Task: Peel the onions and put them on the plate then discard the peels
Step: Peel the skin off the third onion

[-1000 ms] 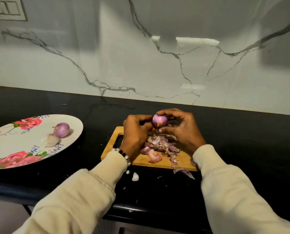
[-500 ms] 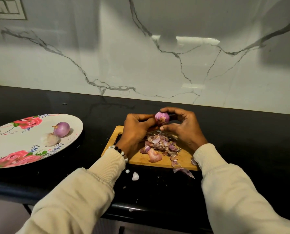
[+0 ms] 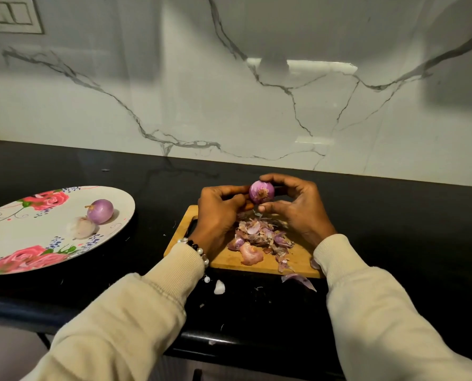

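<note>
— Can you read any writing, label, brand or number anywhere?
— No, none can be read. The plate (image 3: 124, 213) carries only painted roses and small blue sprigs, the wall (image 3: 174, 92) only grey marble veins, and the cutting board (image 3: 298, 259) is plain wood.

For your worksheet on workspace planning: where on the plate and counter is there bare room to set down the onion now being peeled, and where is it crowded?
Free: the plate between its two rose prints, left of the peeled onion; the black counter between plate and cutting board. Crowded: the board, under the peel pile and both hands, and the counter's front edge, strewn with scraps.
</note>
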